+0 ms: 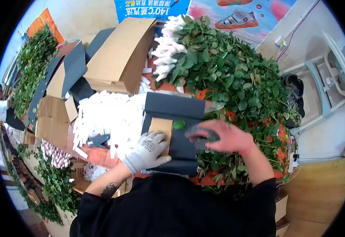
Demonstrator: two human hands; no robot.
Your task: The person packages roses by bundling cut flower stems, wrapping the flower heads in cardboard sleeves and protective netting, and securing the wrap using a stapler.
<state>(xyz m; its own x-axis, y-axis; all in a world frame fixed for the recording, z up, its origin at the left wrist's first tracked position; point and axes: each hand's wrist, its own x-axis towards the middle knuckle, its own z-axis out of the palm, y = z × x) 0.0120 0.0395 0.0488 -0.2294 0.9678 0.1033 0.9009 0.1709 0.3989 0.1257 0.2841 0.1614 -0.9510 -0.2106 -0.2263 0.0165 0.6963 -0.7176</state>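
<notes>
Your gloved left hand (149, 152) lies flat, fingers extended, on the brown card (161, 125) atop the dark sheet (182, 152) at the bench's near edge. Your blurred right hand (224, 136) curves by a dark object (207, 139); its grip is unclear.

Matt, smooth dark card (183, 155); plain brown cardboard (117, 53) in a stack; rough-looking white knit cloth glove (148, 152); slightly shiny green leaves (239, 71); soft matt black cloth shirt (172, 209); smooth-faced wood panel (322, 193)
</notes>
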